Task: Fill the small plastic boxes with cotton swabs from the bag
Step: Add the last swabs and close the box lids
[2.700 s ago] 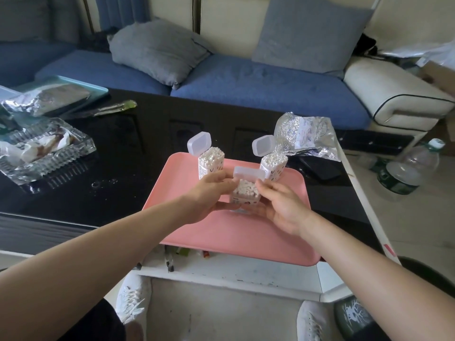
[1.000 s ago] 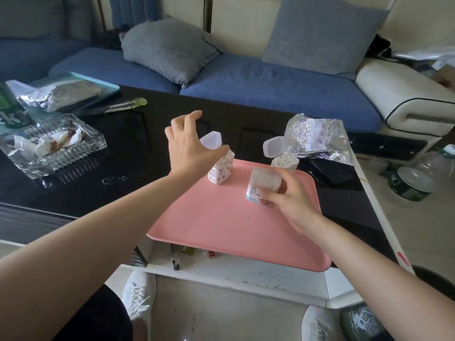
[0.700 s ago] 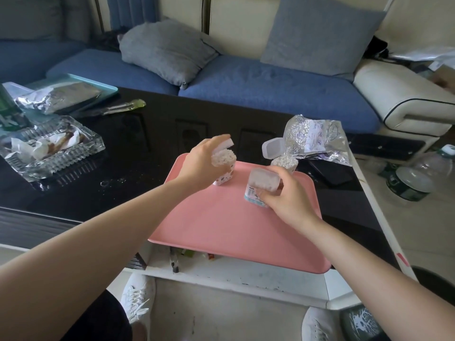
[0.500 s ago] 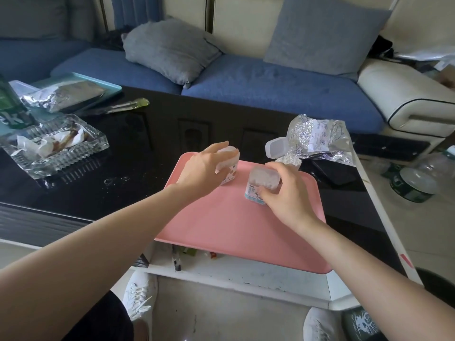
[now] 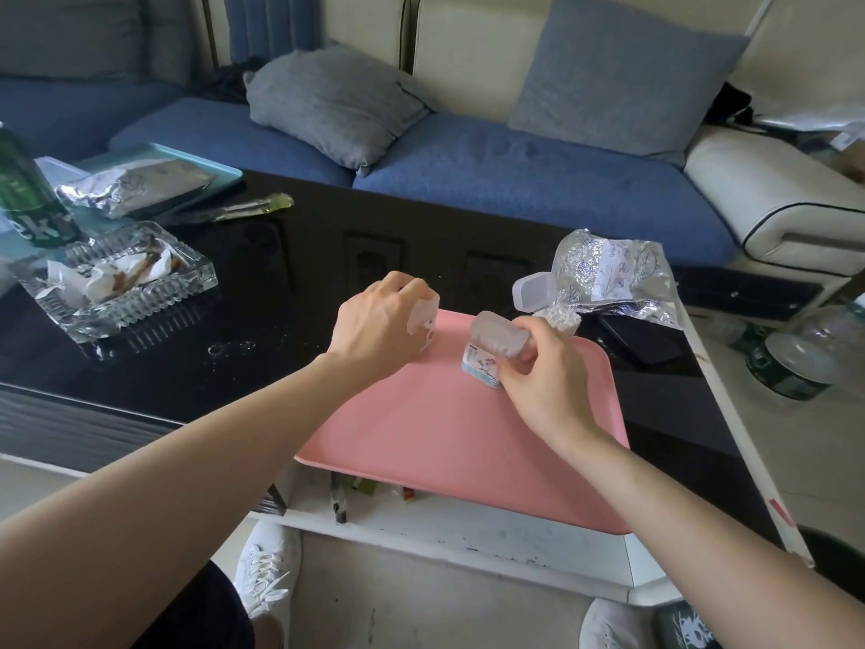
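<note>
A: The left grip point(image 5: 379, 330), what is it doing?
B: Its fingers are curled over the top of the left box point(image 5: 428, 323). This box stands at the far left corner of the pink tray point(image 5: 444, 442). The hand covers most of it, so I cannot tell if the lid is fully down.
A: And the right grip point(image 5: 538, 372)?
B: It is grasping the closed box point(image 5: 491, 341) between thumb and fingers. The box is tilted, and its translucent lid is down with white swab heads showing through. It is over the far part of the tray. I cannot tell whether its bottom touches the tray.
A: Is there a third one?
B: Yes, the open box point(image 5: 531, 292), just behind the right grip at the far right edge of the tray. Its lid stands up, and cotton swabs point(image 5: 561, 317) fill it to the top.
A: Where is the bag?
B: The bag point(image 5: 613, 278), clear and crinkled, lies on the black desk point(image 5: 281, 283) just behind the open box.
A: What else is on the desk?
B: At the left there is a glass ashtray point(image 5: 126, 283) with crumpled paper inside, and a green bottle point(image 5: 28, 199) behind it.
</note>
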